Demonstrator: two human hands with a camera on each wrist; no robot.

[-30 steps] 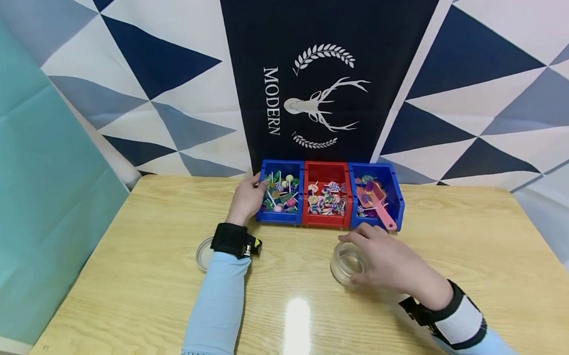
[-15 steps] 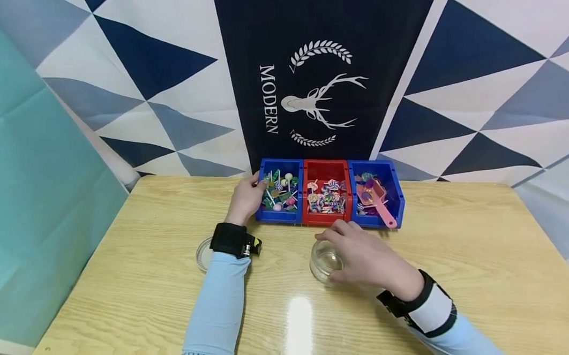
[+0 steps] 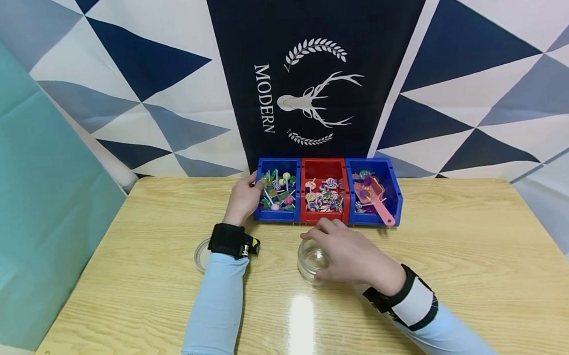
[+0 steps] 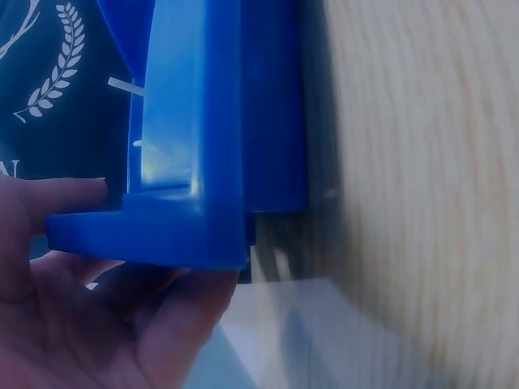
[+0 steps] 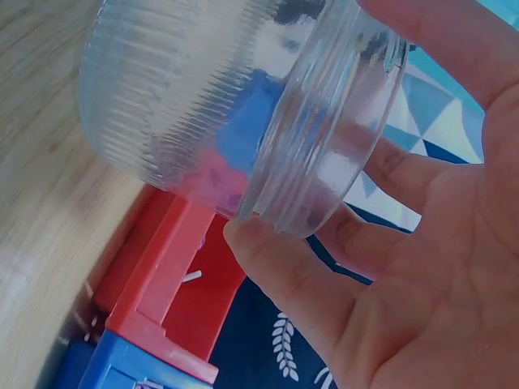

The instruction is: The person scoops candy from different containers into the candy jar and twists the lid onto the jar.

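In the head view my left hand [image 3: 244, 199] grips the left side wall of the left blue bin [image 3: 278, 216], with the wall between thumb and fingers in the left wrist view. That bin holds several small lollipops and candies. My right hand [image 3: 348, 254] holds a clear glass jar [image 3: 306, 270] by its rim, in front of the red bin [image 3: 326, 216]. Ribbed sides and a threaded neck show on the jar [image 5: 162, 97] in the right wrist view. It looks upright; whether its base touches the table I cannot tell.
Several small lollipops [image 3: 325, 201] lie in the red bin. On the right, another blue bin [image 3: 399, 203] holds candies and a pink scoop [image 3: 381, 209]. A round lid [image 3: 200, 255] lies on the wooden table [image 3: 141, 292], partly behind the left forearm. A patterned cloth backdrop [image 3: 173, 76] stands behind.
My right hand has moved left with the glass jar, from in front of the right blue bin to in front of the red one. The left hand stays on its bin.
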